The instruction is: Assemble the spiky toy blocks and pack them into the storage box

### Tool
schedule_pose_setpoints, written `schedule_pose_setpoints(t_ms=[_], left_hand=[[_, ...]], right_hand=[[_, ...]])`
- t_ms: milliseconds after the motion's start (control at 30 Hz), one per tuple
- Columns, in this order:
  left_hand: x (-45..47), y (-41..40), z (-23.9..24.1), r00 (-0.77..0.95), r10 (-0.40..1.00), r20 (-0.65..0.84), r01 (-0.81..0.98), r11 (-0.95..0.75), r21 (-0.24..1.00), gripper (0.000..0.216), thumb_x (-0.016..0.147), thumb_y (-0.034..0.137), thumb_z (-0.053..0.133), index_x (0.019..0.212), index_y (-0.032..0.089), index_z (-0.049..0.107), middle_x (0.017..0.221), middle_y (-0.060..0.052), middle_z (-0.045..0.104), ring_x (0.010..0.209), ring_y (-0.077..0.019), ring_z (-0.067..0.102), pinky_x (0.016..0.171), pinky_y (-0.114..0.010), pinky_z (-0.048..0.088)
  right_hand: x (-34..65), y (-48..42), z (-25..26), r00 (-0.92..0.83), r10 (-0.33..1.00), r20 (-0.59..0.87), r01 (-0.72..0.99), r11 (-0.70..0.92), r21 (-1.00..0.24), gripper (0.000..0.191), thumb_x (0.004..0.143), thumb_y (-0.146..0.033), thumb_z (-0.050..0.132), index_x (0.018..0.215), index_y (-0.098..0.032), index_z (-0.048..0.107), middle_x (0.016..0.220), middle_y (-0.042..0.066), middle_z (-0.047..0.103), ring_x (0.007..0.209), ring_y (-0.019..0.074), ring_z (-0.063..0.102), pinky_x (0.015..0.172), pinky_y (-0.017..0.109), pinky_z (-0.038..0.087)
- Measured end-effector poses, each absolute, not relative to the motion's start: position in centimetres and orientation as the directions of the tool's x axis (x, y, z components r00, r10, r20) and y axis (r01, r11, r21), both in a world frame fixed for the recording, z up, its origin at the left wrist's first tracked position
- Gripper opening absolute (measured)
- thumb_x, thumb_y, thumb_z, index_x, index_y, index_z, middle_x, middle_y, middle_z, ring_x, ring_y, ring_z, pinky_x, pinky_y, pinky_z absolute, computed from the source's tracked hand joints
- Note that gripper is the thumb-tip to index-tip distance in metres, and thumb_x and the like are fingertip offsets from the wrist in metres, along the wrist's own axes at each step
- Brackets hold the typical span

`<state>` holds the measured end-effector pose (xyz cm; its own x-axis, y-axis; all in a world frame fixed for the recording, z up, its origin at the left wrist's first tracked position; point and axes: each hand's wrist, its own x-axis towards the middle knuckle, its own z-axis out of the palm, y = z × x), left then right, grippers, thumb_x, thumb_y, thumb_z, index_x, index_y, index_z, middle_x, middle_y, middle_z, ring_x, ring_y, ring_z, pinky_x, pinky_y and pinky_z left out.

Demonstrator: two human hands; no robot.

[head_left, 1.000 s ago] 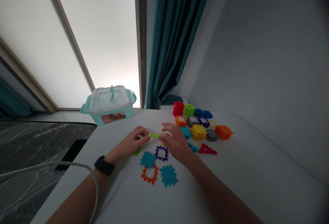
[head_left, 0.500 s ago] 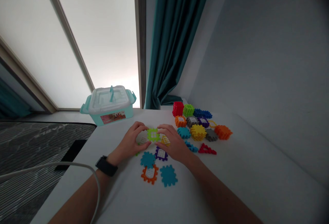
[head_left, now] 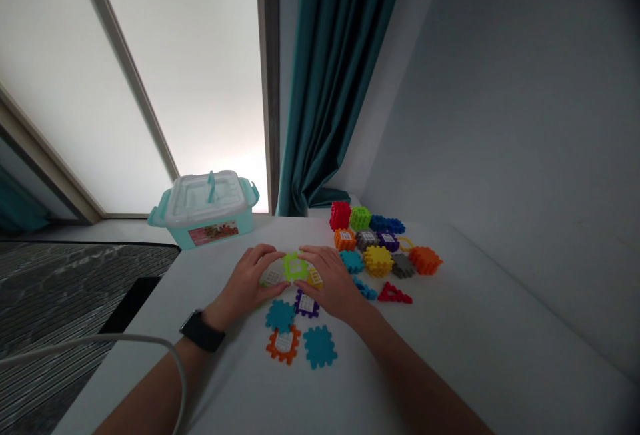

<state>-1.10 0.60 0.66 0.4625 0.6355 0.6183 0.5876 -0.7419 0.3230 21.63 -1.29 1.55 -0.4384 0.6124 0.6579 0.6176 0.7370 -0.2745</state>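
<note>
A lime-green interlocking tile with a window grid (head_left: 295, 266) sits between my two hands. My left hand (head_left: 247, 280) curls its fingers and thumb around the tile's left side, and my right hand (head_left: 333, 282) does the same on the right. Partly hidden under the hands are a pale window tile (head_left: 271, 278) and a yellow window tile (head_left: 315, 278). Nearer to me lie a purple window tile (head_left: 307, 304), a blue tile (head_left: 280, 316), an orange window tile (head_left: 283, 344) and another blue tile (head_left: 321, 346). The blue tile slightly overlaps the orange one.
Stacks of coloured tiles, including a yellow stack (head_left: 378, 261) and an orange stack (head_left: 425, 260), stand to the right. A red triangular piece (head_left: 395, 293) lies before them. A lidded teal box (head_left: 210, 212) stands back left. A white cable (head_left: 125, 337) crosses the left foreground.
The whole view has shifted slightly, so everything appears a little further left and lower. Both hands stay around the lime-green tile, with little other visible change.
</note>
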Motion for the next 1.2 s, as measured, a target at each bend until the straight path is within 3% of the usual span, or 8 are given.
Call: schedule_pose_setpoints(t_ms=[300, 500, 600, 733, 1200], left_hand=[[0.6, 1.4, 0.9, 0.458, 0.631, 0.626, 0.599, -0.740, 0.307, 0.043, 0.084, 0.040, 0.067, 0.122, 0.021, 0.058, 0.114, -0.012, 0.060, 0.104, -0.0279, 0.058, 0.093, -0.041, 0.049], [1.9, 2.0, 1.5, 0.497, 0.645, 0.581, 0.544, -0.753, 0.371, 0.043, 0.089, 0.039, 0.062, 0.126, 0.020, 0.052, 0.110, -0.011, 0.060, 0.099, -0.0249, 0.058, 0.090, -0.040, 0.048], [2.7, 2.6, 1.8, 0.523, 0.670, 0.527, 0.509, -0.742, 0.437, 0.037, 0.096, 0.037, 0.048, 0.129, 0.019, 0.050, 0.106, -0.009, 0.063, 0.098, -0.0241, 0.059, 0.090, -0.040, 0.047], [4.7, 4.1, 1.9, 0.551, 0.713, 0.433, 0.546, -0.701, 0.458, 0.030, 0.101, 0.034, 0.037, 0.113, 0.020, 0.060, 0.109, -0.009, 0.063, 0.103, -0.0239, 0.059, 0.093, -0.040, 0.045], [9.4, 7.6, -0.8, 0.644, 0.704, 0.300, 0.608, -0.708, 0.359, 0.029, 0.099, 0.038, 0.040, 0.093, 0.021, 0.064, 0.105, -0.008, 0.064, 0.098, -0.0243, 0.059, 0.087, -0.039, 0.044]], right_hand=[[23.0, -0.7, 1.8, -0.403, 0.616, 0.677, 0.651, 0.713, -0.261, 0.040, 0.090, -0.035, 0.064, 0.126, -0.023, 0.054, 0.127, 0.013, 0.062, 0.119, 0.0283, 0.058, 0.102, 0.050, 0.048], [24.1, -0.3, 1.6, -0.359, 0.631, 0.688, 0.665, 0.690, -0.286, 0.038, 0.089, -0.031, 0.063, 0.124, -0.022, 0.054, 0.128, 0.013, 0.061, 0.120, 0.0274, 0.057, 0.103, 0.049, 0.047], [24.9, 0.1, 1.6, -0.299, 0.654, 0.695, 0.695, 0.648, -0.311, 0.038, 0.088, -0.029, 0.064, 0.125, -0.022, 0.055, 0.127, 0.013, 0.062, 0.121, 0.0276, 0.057, 0.103, 0.050, 0.046], [26.4, 0.6, 1.5, -0.203, 0.673, 0.711, 0.730, 0.588, -0.348, 0.036, 0.088, -0.030, 0.064, 0.122, -0.023, 0.055, 0.125, 0.011, 0.064, 0.120, 0.0276, 0.057, 0.104, 0.050, 0.044], [31.5, 0.2, 0.9, -0.065, 0.729, 0.682, 0.819, 0.429, -0.381, 0.026, 0.089, -0.030, 0.061, 0.114, -0.022, 0.059, 0.120, 0.012, 0.067, 0.116, 0.0294, 0.059, 0.102, 0.051, 0.045]])
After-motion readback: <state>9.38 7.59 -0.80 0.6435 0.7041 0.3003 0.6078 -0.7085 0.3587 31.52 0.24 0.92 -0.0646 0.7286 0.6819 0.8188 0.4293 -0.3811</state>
